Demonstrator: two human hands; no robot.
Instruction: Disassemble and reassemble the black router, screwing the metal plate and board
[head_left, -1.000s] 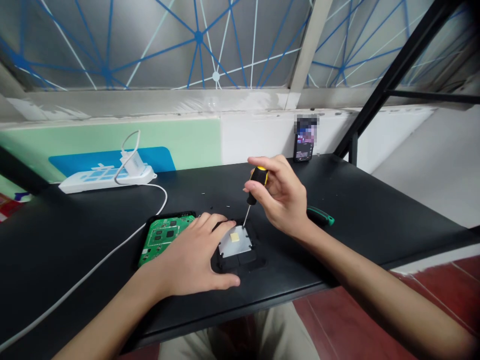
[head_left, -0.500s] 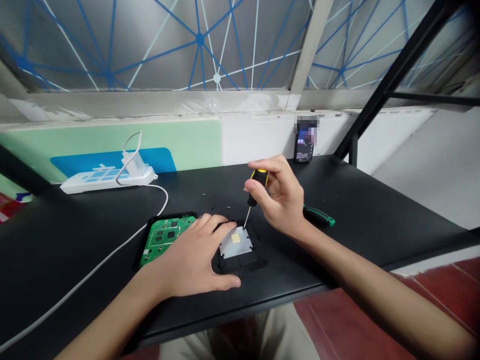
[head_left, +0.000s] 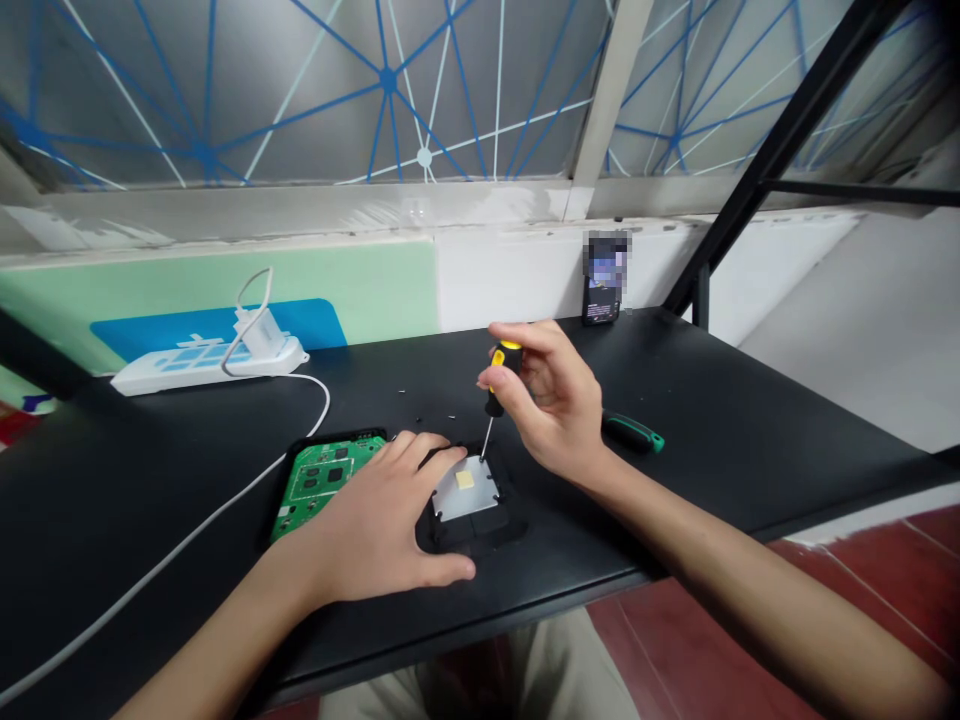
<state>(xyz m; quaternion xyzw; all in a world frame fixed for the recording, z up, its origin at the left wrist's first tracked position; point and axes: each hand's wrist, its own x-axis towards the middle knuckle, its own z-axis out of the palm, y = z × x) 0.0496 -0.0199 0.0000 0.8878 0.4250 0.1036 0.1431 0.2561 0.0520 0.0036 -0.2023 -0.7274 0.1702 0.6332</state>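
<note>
My right hand (head_left: 555,395) grips a screwdriver (head_left: 495,392) with a yellow and black handle, the index finger over its top end. Its thin shaft slants down, and the tip meets the far corner of a silver metal plate (head_left: 466,492) with a small cream pad (head_left: 464,480) in the middle. The plate lies in a black plastic cover (head_left: 480,528) on the table. Spread open, my left hand (head_left: 379,525) rests along the cover's left side, fingertips at its back edge and thumb near its front. A green circuit board (head_left: 319,478) in a black case is partly hidden behind that hand.
Several tiny screws (head_left: 451,417) lie on the black table (head_left: 697,450) behind the cover. A green and black handled tool (head_left: 634,432) is right of my wrist. A power strip (head_left: 202,365) with a white cable (head_left: 176,540) sits back left; a phone (head_left: 602,290) leans on the wall.
The view has shifted slightly, moving the whole scene a little left. The screwdriver handle has turned, showing more yellow on its side. Its tip stays at the same plate corner.
</note>
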